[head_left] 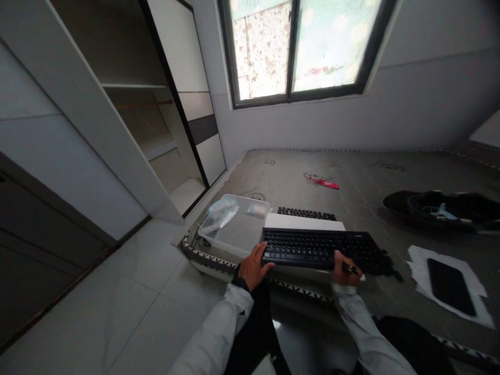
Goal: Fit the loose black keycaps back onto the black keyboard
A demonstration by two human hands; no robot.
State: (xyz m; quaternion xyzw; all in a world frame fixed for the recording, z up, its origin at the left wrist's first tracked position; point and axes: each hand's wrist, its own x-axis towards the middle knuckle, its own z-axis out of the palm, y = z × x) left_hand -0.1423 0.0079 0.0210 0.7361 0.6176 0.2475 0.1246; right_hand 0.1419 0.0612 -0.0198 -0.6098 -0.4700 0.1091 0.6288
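A black keyboard (pixel 300 247) lies across a white board or box (pixel 304 223) near the front edge of the mattress. My left hand (pixel 253 266) grips its left end, thumb at the near edge and fingers on top. At the keyboard's front edge, right of its middle, my right hand (pixel 347 269) is closed around a small dark object with a yellowish glint; its kind cannot be made out. Small loose black pieces (pixel 389 264), perhaps keycaps, lie by the keyboard's right end. Behind the white board shows a row of black keys (pixel 307 213).
Left of the keyboard sits a clear plastic tray (pixel 244 232) with a crumpled plastic bag (pixel 224 212). A red strip-like item (pixel 324 182) lies farther back. To the right are a black cap (pixel 445 208) and a dark phone-like slab (pixel 451 286) on white paper.
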